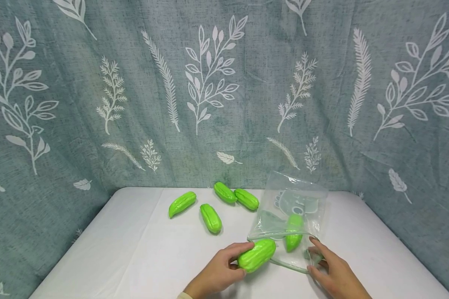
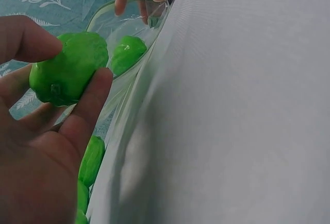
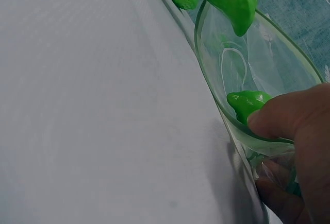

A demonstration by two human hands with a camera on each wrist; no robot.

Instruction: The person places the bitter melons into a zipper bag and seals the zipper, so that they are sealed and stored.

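My left hand (image 1: 220, 268) grips a bright green, ridged, cucumber-shaped vegetable (image 1: 260, 254) between thumb and fingers. The vegetable is tilted, its far end overlapping the near left of the bag's mouth in the head view. The clear plastic bag (image 1: 266, 222) lies with a green rim and a pale cartoon print, its mouth gaping toward me. At its right edge, my right hand (image 1: 334, 270) pinches the rim, thumb (image 3: 276, 118) on one side and fingers (image 3: 281, 198) on the other. A second green vegetable (image 1: 294, 232) lies inside the bag, tapered end toward the mouth.
Several more green vegetables lie on the white table (image 1: 142, 249), left of the bag: one at the left (image 1: 182, 203), one nearer me (image 1: 211, 218), and a touching pair (image 1: 225, 192) farther back. A leaf-patterned curtain (image 1: 224, 104) surrounds the table's back and sides.
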